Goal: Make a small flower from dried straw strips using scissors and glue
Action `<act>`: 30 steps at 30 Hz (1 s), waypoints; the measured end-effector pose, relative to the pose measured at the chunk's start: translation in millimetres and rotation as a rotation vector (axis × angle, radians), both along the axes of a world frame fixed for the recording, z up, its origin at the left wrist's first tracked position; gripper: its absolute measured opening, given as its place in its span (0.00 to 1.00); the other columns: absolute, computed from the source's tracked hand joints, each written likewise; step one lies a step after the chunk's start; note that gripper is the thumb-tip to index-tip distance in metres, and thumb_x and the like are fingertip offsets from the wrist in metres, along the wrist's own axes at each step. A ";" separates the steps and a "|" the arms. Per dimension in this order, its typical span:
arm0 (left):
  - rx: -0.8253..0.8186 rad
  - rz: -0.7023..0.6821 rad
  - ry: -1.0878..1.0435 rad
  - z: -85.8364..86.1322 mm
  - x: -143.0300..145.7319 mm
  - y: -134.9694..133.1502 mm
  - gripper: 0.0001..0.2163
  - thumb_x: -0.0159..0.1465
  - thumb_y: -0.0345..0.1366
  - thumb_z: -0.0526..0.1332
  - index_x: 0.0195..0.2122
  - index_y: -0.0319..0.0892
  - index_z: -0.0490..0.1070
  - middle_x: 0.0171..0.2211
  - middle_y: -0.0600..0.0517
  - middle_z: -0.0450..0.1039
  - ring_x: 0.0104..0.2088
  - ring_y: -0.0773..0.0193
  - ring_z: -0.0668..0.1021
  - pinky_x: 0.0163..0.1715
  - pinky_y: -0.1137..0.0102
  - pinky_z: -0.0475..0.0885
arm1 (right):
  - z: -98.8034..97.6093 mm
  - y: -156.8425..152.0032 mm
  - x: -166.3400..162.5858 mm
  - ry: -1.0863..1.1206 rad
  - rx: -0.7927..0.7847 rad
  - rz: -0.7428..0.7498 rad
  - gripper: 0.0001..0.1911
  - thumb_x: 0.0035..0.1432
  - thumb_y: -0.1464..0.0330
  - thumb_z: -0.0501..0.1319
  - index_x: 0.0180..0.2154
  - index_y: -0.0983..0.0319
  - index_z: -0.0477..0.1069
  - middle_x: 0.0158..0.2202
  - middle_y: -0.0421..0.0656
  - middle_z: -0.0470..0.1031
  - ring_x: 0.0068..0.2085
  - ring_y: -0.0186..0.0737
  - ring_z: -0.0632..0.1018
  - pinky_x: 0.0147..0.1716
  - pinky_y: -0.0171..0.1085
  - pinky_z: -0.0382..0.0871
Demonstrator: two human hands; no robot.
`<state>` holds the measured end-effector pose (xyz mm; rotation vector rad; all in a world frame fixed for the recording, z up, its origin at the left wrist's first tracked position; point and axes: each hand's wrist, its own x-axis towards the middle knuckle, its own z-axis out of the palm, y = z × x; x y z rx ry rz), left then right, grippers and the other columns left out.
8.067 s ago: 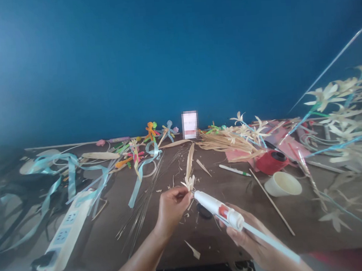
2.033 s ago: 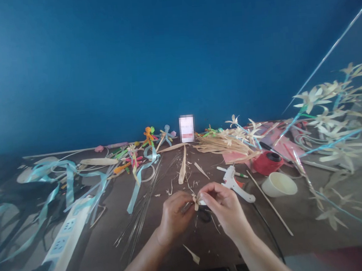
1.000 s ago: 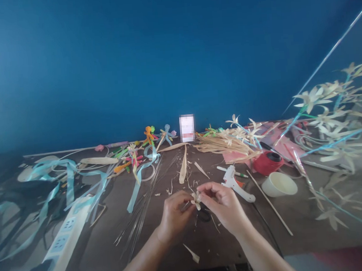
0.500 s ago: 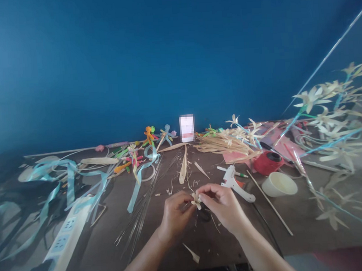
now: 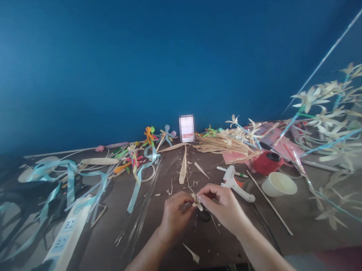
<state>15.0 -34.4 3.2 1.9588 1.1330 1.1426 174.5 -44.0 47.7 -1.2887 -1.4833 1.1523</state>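
A small cream flower (image 5: 197, 201) with narrow petals, like dried husk, is held between my two hands over the near middle of the table. My left hand (image 5: 177, 212) pinches it from the left with thumb and forefinger. From the right, my right hand (image 5: 221, 203) has its fingertips closed on the petals. The fingers cover part of the flower. Beyond my hands lie a pale husk strip (image 5: 183, 168) and small scraps. A white glue gun (image 5: 236, 184) rests on the table just right of my right hand.
To the right stand a cream cup (image 5: 279, 184), a red spool (image 5: 267, 163) and husk flowers on blue stems (image 5: 333, 143). A thin stick (image 5: 270, 203) lies beside the cup. Thin wires (image 5: 142, 202), a blue ribbon (image 5: 138, 188) and a power strip (image 5: 66, 238) are on the left.
The flower has turned slightly between my fingertips, and its lower petal points a little more to the right. Both hands stay nearly in place.
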 end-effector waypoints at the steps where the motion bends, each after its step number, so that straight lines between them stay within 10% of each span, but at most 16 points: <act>1: 0.006 0.002 0.006 -0.4 -0.1 0.0 0.01 0.52 0.29 0.62 0.26 0.40 0.71 0.25 0.51 0.73 0.28 0.65 0.74 0.30 0.72 0.68 | -0.1 0.0 0.0 -0.008 0.006 0.004 0.06 0.52 0.70 0.57 0.27 0.63 0.71 0.24 0.40 0.71 0.28 0.35 0.71 0.28 0.32 0.63; 24: 0.059 0.004 0.046 -3.5 -1.9 0.7 0.01 0.53 0.29 0.61 0.26 0.40 0.71 0.24 0.50 0.72 0.26 0.65 0.73 0.28 0.73 0.66 | -5.4 0.5 -5.6 0.003 0.062 0.008 0.07 0.53 0.71 0.56 0.24 0.63 0.67 0.23 0.38 0.65 0.26 0.33 0.68 0.27 0.31 0.61; 30: -0.100 0.096 -0.030 0.1 0.8 1.8 0.03 0.53 0.31 0.62 0.24 0.39 0.71 0.23 0.51 0.71 0.26 0.66 0.72 0.27 0.74 0.64 | -5.4 2.4 -2.9 0.090 0.014 -0.005 0.10 0.55 0.66 0.56 0.37 0.62 0.70 0.31 0.42 0.71 0.31 0.37 0.71 0.30 0.33 0.63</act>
